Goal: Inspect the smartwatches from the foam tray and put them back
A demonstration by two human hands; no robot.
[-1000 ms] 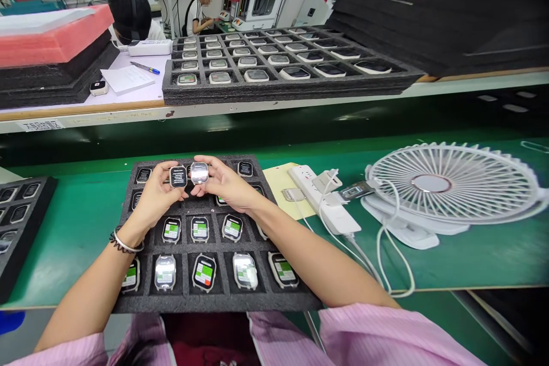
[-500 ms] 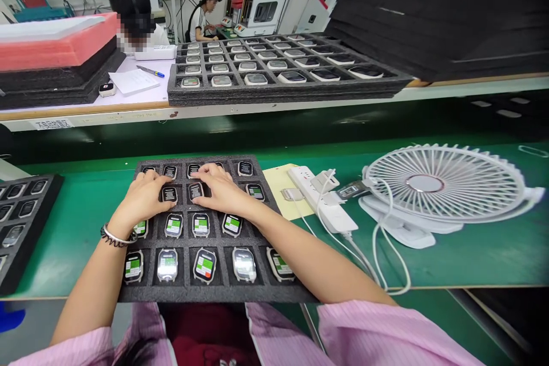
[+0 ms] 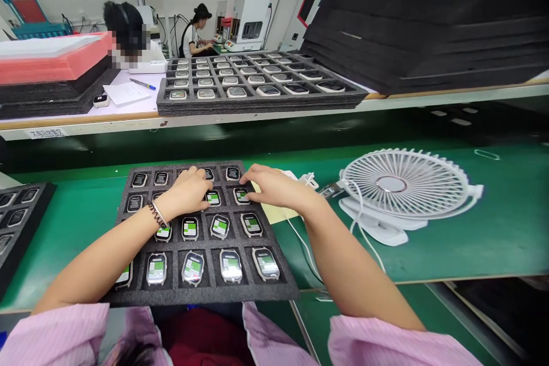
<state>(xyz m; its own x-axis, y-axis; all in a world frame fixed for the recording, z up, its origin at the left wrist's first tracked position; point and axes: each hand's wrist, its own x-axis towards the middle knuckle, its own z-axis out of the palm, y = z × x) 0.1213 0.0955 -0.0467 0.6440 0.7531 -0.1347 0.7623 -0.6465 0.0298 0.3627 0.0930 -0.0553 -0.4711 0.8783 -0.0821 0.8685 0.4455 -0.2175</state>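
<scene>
Head view — I've left hand [image 3: 187,190] and right hand [image 3: 271,184] at watches [image 3: 213,198], far half of foam tray [image 3: 197,296] — both grips spread.

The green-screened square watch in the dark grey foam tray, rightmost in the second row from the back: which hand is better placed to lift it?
Probably the right hand: its fingertips are at or very near the watch, while the left hand is over the tray, beside the neighbouring watch.

We see a white fan [image 3: 391,184] on the green surface [image 3: 450,246]; on the shelf [image 3: 144,105] beyond, a pen [image 3: 142,84] lies by white paper [image 3: 126,96], near pink foam [image 3: 51,64].
</scene>
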